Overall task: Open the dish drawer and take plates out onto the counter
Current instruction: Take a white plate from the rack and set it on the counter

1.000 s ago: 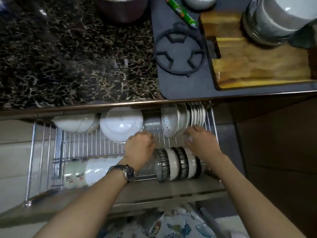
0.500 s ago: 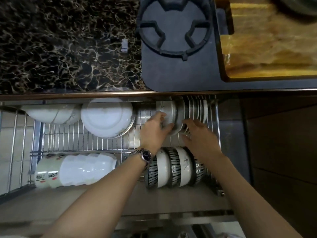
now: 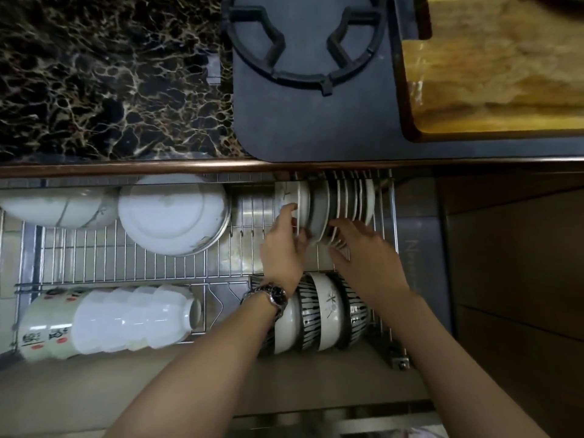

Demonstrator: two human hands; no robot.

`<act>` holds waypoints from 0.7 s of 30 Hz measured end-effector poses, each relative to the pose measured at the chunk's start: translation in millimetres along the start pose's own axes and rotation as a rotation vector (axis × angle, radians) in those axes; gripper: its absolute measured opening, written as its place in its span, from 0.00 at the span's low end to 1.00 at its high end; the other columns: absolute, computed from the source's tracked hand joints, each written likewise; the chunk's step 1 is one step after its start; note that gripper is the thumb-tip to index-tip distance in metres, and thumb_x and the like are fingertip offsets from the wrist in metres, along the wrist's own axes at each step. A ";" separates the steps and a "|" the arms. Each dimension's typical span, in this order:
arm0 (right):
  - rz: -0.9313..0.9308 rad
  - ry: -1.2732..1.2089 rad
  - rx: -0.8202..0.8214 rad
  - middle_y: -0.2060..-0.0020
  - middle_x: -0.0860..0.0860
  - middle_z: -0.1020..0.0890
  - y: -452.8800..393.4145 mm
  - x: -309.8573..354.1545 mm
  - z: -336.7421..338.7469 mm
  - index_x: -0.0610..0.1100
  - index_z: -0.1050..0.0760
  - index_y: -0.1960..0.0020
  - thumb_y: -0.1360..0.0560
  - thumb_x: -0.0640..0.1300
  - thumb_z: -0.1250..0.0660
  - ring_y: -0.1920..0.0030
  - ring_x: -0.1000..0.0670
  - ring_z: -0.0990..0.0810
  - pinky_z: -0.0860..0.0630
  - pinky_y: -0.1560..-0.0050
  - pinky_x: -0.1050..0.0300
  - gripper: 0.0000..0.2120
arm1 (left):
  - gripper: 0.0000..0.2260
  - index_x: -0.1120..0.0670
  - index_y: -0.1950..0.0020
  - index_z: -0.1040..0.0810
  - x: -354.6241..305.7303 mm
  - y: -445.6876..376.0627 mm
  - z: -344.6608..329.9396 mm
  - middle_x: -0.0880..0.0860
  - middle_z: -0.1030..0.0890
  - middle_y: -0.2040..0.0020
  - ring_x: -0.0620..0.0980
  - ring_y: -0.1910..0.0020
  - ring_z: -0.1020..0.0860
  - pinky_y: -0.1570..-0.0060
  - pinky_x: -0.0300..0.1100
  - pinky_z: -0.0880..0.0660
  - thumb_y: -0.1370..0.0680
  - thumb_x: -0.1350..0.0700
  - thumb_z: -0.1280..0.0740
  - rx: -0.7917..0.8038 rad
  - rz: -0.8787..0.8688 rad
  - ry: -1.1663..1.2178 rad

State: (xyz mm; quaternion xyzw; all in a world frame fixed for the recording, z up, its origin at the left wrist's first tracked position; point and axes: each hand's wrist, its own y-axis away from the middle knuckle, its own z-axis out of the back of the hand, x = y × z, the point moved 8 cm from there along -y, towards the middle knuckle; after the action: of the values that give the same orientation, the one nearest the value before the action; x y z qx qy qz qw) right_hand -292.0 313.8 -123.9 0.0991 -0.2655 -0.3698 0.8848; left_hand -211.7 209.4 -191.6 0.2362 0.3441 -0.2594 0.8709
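The counter (image 3: pixel 104 74), dark marble veined in gold, filled the upper left, with a black hob (image 3: pixel 316 121) beside it and a wooden board (image 3: pixel 493 74) at the right, cut off by the frame's edge. Below the counter's brown lip the drawer (image 3: pixel 392 216) stood pulled open, a wire rack (image 3: pixel 142 267) lining it.

The plates (image 3: pixel 344 197) stood on edge in a tight row at the rack's back right, just under the counter lip: thin white rims, mostly, with one or two darker grey ones among them and a faint sprig pattern on the leftmost face. Their upper parts were hidden under the lip, so the count could not be told.

Both forearms reached in from below. The left hand (image 3: pixel 284 245), a watch (image 3: pixel 275 295) on its wrist, had its fingers curled round the left end of the row, closed on the plates. The right hand (image 3: pixel 363 248) lay against the lower rims on the right side, fingers spread and pressed to them; whether it truly gripped could not be told.

Left of the plates a big white dish (image 3: pixel 172 213) leaned face down beside white bowls (image 3: pixel 60 207) partly cut off. In front lay stacked tubs (image 3: pixel 107 320) on their side, and striped bowls (image 3: pixel 328 311) stood partly hidden behind the wrists.
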 end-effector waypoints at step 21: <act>0.023 -0.534 -0.014 0.36 0.49 0.31 9.4 71.8 9.2 0.50 0.34 0.31 0.27 0.45 0.31 0.42 0.53 0.25 0.22 0.45 0.60 0.26 | 0.16 0.49 0.35 0.31 -5.4 57.5 103.6 0.55 0.18 0.46 0.52 0.57 0.18 0.57 0.47 0.19 0.22 0.57 0.36 0.132 -0.325 0.111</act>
State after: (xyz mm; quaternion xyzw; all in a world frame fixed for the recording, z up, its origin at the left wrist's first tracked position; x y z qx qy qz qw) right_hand -249.4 269.9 -84.2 -0.0108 -0.4881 -0.3748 0.7881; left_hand -130.4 193.2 -106.8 0.2482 0.4075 -0.4052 0.7798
